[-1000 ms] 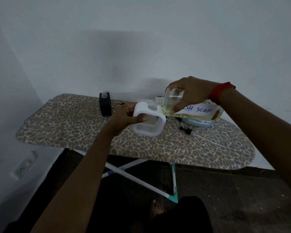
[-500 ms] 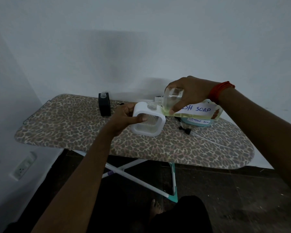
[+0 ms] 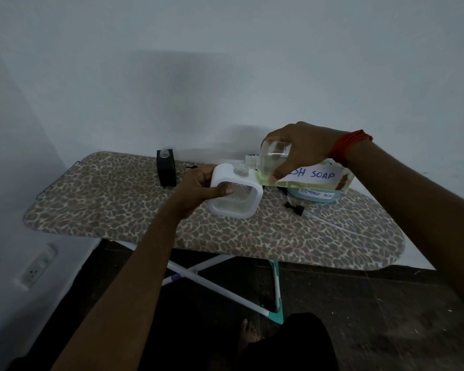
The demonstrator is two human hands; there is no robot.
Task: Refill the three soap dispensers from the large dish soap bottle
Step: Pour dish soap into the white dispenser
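From the head camera, the white soap dispenser (image 3: 236, 210) stands on a leopard-print ironing board (image 3: 118, 204), with its clear, uncapped neck at the top. The left hand (image 3: 198, 183) grips its left side, fingers curled across the clear front window, so part of the window is covered. The dim light makes the level inside hard to read.

The large dish soap bottle (image 3: 276, 156) is tipped nearly flat just right of and above the dispenser, its threaded mouth close over the dispenser's neck. I cannot tell whether a stream is running between them. The right hand (image 3: 303, 143) is wrapped round the bottle's shoulder from above and covers the start of the handwritten label, which shows only "SH SOAP". Yellowish liquid lies along the bottle's lower side. A red thread band (image 3: 350, 145) circles that wrist.

Behind the bottle, right of the dispenser, a pale box (image 3: 316, 195) labelled "STORAGE BOX" is mostly hidden. In front of it, a black pump head (image 3: 295, 206) with a thin tube lies on the board. To the dispenser's left, well apart, stands a black dispenser (image 3: 166, 170) with its neck uncapped. A small dark thing just beyond the left hand is too hidden to name.

Below the dispenser, the board's crossed legs and a bare foot (image 3: 248, 332) show, partly cut off by dark clothing.
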